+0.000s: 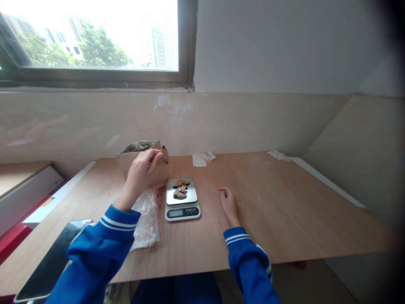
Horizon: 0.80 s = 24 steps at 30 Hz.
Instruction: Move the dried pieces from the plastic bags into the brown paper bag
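Observation:
My left hand [146, 165] is raised in front of a brown paper bag [126, 162] with a silvery lining and a gaping top. Its thumb and fingers are pinched together; whatever they may hold is hidden. Right of the bag stands a digital kitchen scale [182, 213] with a metal plate. Several dried tan pieces with dark edges [180, 193] lie on that plate in two small heaps. My right hand [229, 205] rests on the table to the right of the scale, fingers loosely curled in, nothing visible in them.
Clear zip bags [147, 223] lie under my left forearm. A dark-screened tablet [52, 261] is at the left edge of the wooden table [284, 211]. Crumpled tissue [207, 157] and a white slip [198, 161] sit at the back, another tissue [278, 156] at the back right.

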### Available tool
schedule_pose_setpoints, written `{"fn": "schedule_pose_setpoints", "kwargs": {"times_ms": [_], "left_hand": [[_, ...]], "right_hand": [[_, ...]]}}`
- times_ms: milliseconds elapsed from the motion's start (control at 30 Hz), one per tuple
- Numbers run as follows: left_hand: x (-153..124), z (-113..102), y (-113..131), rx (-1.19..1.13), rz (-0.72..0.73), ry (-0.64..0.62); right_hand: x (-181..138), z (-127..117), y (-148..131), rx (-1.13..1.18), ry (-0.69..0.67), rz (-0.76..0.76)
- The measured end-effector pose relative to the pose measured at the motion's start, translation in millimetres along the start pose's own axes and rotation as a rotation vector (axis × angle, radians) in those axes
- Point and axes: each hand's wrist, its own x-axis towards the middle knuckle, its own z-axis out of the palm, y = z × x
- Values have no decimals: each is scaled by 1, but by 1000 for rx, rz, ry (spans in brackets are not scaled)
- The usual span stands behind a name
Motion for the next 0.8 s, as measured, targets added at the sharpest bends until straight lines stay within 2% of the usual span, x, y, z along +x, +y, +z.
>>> {"fn": "schedule_pose_setpoints", "kwargs": {"times_ms": [200, 267, 333, 467, 600, 700, 800], "left_hand": [[-52, 90, 26, -49, 167, -282], [-62, 111, 31, -29, 196, -384], [-67, 124, 30, -6, 196, -454], [-71, 130, 18, -28, 176, -506], [-74, 127, 9, -44, 184, -454], [-76, 118, 8, -57, 173, -392], [-71, 97, 11, -62, 85, -291]], "right_hand": [[3, 1, 3, -1, -3, -5], [4, 2, 3, 3, -6, -7], [4, 2, 4, 6, -9, -10], [5, 2, 5, -1, -12, -14], [5, 3, 7, -9, -8, -16], [5, 3, 8, 4, 5, -10], [6, 3, 6, 16, 29, -2]]}}
